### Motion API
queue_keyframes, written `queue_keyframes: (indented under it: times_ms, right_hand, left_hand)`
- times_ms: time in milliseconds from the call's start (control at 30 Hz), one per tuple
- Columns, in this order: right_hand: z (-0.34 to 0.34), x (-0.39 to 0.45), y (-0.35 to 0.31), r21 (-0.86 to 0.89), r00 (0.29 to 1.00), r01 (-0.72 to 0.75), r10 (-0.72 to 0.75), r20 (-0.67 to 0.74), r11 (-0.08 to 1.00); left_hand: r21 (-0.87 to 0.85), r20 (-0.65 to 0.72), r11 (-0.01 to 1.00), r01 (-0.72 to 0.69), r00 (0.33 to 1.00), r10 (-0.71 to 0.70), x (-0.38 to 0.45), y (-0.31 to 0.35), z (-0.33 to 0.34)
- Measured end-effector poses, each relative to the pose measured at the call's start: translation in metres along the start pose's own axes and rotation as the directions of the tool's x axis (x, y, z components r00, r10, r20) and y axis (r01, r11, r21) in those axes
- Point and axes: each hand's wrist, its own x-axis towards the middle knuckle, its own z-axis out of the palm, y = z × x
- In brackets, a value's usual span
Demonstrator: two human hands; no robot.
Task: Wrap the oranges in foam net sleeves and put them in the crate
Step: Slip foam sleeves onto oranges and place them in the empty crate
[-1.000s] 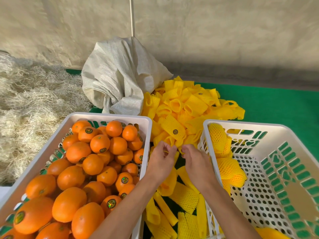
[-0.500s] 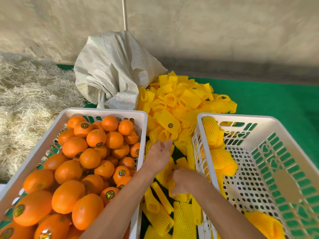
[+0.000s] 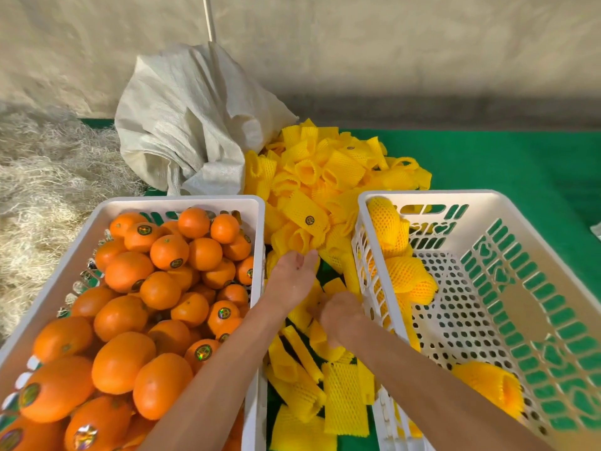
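A white crate [image 3: 182, 201] on the left is heaped with bare stickered oranges [image 3: 169, 252]. The white crate [image 3: 422, 195] on the right holds three oranges wrapped in yellow net, among them one at the far corner [image 3: 387, 222] and one near me [image 3: 487, 382]. Loose yellow foam net sleeves [image 3: 325, 177] are piled between and behind the crates. My left hand [image 3: 291, 278] lies in the gap, fingers straight and touching the pile. My right hand [image 3: 338, 315] is curled just behind it, gripping a foam net sleeve [image 3: 320, 345].
A crumpled white woven sack [image 3: 182, 125] leans against the wall behind the left crate. Pale straw-like shavings [image 3: 39, 177] cover the ground at left. Green matting [image 3: 520, 164] runs under and beyond the right crate. Flattened sleeves [image 3: 344, 398] lie in the gap near me.
My right hand has drawn back from the pile toward me and curled round a sleeve lower in the gap. My left hand has stayed at the pile's edge.
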Motion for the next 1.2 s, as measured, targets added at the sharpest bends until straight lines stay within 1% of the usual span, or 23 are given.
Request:
queue_keyframes:
  times_ms: [67, 100, 133, 200, 233, 300, 367, 400, 433, 467, 500, 533, 600, 633, 667, 767, 900, 967, 1033, 1067, 1100, 1133, 1200]
  right_hand:
    - [-0.009, -0.008, 0.008, 0.19, 0.992, -0.031, 0.054, -0.115, 0.981]
    - [-0.013, -0.013, 0.012, 0.312, 0.97, -0.035, 0.107, -0.217, 0.95]
    - [-0.017, -0.02, 0.016, 0.422, 0.924, -0.027, 0.184, -0.335, 0.906]
    - [-0.025, -0.031, 0.027, 0.559, 0.765, 0.003, 0.358, -0.535, 0.829]
    - [-0.029, -0.035, 0.034, 0.599, 0.674, 0.009, 0.438, -0.595, 0.801]
    - [-0.031, -0.042, 0.054, 0.672, 0.466, 0.028, 0.585, -0.664, 0.74]
    - [-0.027, -0.048, 0.077, 0.742, 0.271, 0.054, 0.705, -0.655, 0.668]
    - [-0.023, -0.05, 0.088, 0.775, 0.206, 0.062, 0.752, -0.626, 0.628]
    - [-0.018, -0.052, 0.097, 0.807, 0.163, 0.059, 0.791, -0.589, 0.588]
    - [-0.012, -0.054, 0.104, 0.831, 0.144, 0.043, 0.82, -0.554, 0.554]
    - [-0.007, -0.056, 0.11, 0.846, 0.152, 0.015, 0.835, -0.53, 0.534]
    - [-0.002, -0.057, 0.115, 0.848, 0.19, -0.02, 0.835, -0.517, 0.529]
    - [0.005, -0.059, 0.122, 0.834, 0.31, -0.087, 0.81, -0.497, 0.545]
    - [0.006, -0.06, 0.124, 0.828, 0.35, -0.1, 0.799, -0.49, 0.552]
    - [0.006, -0.061, 0.124, 0.825, 0.364, -0.097, 0.792, -0.491, 0.557]
    - [-0.001, -0.062, 0.12, 0.807, 0.309, -0.087, 0.786, -0.535, 0.583]
    - [-0.009, -0.059, 0.11, 0.781, 0.165, -0.113, 0.786, -0.595, 0.615]
    - [-0.013, -0.057, 0.106, 0.778, 0.097, -0.1, 0.785, -0.612, 0.62]
    - [-0.018, -0.053, 0.098, 0.761, 0.068, -0.052, 0.763, -0.643, 0.646]
    - [-0.02, -0.051, 0.092, 0.741, 0.081, -0.015, 0.739, -0.668, 0.671]
    - [-0.021, -0.047, 0.086, 0.72, 0.117, 0.025, 0.713, -0.691, 0.693]
    - [-0.021, -0.044, 0.079, 0.706, 0.172, 0.061, 0.689, -0.704, 0.706]
    - [-0.022, -0.038, 0.066, 0.693, 0.31, 0.122, 0.636, -0.707, 0.711]
  left_hand:
    - [-0.068, -0.085, 0.997, -0.038, 0.996, 0.032, -0.003, 0.005, -0.002]
    - [-0.109, -0.14, 0.99, -0.091, 0.987, 0.075, -0.006, 0.009, -0.003]
    - [-0.151, -0.198, 0.974, -0.166, 0.971, 0.135, -0.011, 0.014, -0.004]
    - [-0.223, -0.308, 0.916, -0.334, 0.915, 0.259, -0.022, 0.022, -0.007]
    - [-0.247, -0.351, 0.884, -0.398, 0.887, 0.301, -0.025, 0.023, -0.008]
    - [-0.27, -0.378, 0.858, -0.437, 0.868, 0.323, -0.028, 0.022, -0.011]
    - [-0.28, -0.353, 0.875, -0.394, 0.89, 0.288, -0.026, 0.02, -0.012]
    - [-0.278, -0.338, 0.889, -0.365, 0.903, 0.266, -0.024, 0.02, -0.011]
    - [-0.272, -0.322, 0.901, -0.338, 0.914, 0.246, -0.022, 0.02, -0.01]
    - [-0.268, -0.311, 0.91, -0.318, 0.922, 0.231, -0.02, 0.019, -0.009]
    - [-0.264, -0.31, 0.914, -0.309, 0.924, 0.223, -0.018, 0.018, -0.008]
    - [-0.257, -0.312, 0.917, -0.305, 0.924, 0.221, -0.017, 0.018, -0.008]
    - [-0.231, -0.304, 0.925, -0.301, 0.926, 0.226, -0.014, 0.015, -0.007]
    - [-0.219, -0.29, 0.929, -0.299, 0.929, 0.23, -0.014, 0.014, -0.007]
    - [-0.218, -0.27, 0.932, -0.29, 0.936, 0.228, -0.014, 0.014, -0.006]
    - [-0.248, -0.244, 0.925, -0.287, 0.943, 0.227, -0.013, 0.014, -0.005]
    - [-0.295, -0.32, 0.899, -0.324, 0.92, 0.226, -0.012, 0.014, -0.007]
    - [-0.3, -0.399, 0.86, -0.412, 0.873, 0.28, -0.014, 0.017, -0.011]
    - [-0.208, -0.507, 0.811, -0.548, 0.769, 0.389, -0.013, 0.02, -0.021]
    - [-0.122, -0.554, 0.79, -0.601, 0.701, 0.449, -0.01, 0.019, -0.029]
    - [-0.046, -0.586, 0.778, -0.626, 0.648, 0.486, -0.006, 0.017, -0.039]
    - [-0.001, -0.599, 0.79, -0.613, 0.633, 0.49, -0.002, 0.013, -0.048]
    - [0.107, -0.603, 0.879, -0.465, 0.673, 0.429, 0.007, -0.002, -0.065]
